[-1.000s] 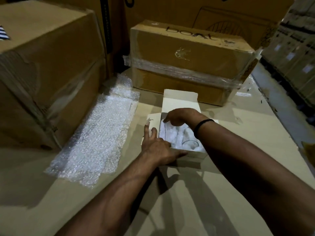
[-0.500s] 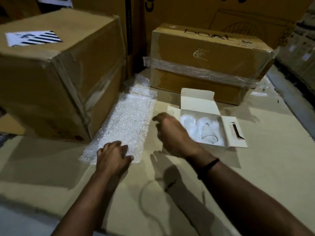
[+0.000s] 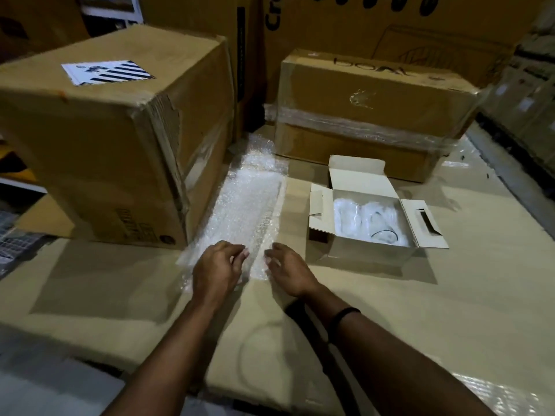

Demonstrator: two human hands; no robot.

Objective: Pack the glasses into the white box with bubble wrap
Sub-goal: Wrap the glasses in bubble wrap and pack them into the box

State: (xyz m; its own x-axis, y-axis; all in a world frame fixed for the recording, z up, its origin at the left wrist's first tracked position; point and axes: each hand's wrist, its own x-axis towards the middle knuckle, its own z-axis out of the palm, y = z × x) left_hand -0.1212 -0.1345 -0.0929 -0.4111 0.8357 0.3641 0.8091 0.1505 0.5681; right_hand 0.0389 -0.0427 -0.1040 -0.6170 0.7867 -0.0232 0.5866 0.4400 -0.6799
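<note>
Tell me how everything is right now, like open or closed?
white box: open, flaps spread out.
glasses: inside the white box, wrapped in bubble wrap.
bubble wrap sheet: lying flat.
left hand: fingers curled at the sheet's near end; grip unclear.
right hand: at the sheet's near end; grip unclear.
big brown box: taped shut.

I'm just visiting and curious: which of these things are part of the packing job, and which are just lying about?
In the job: flat clear bubble wrap sheet; open white cardboard box; wrapped glasses inside it; left hand and right hand at the sheet's near end.
Lying about: big brown cardboard carton with striped label; brown carton bound in clear film.
</note>
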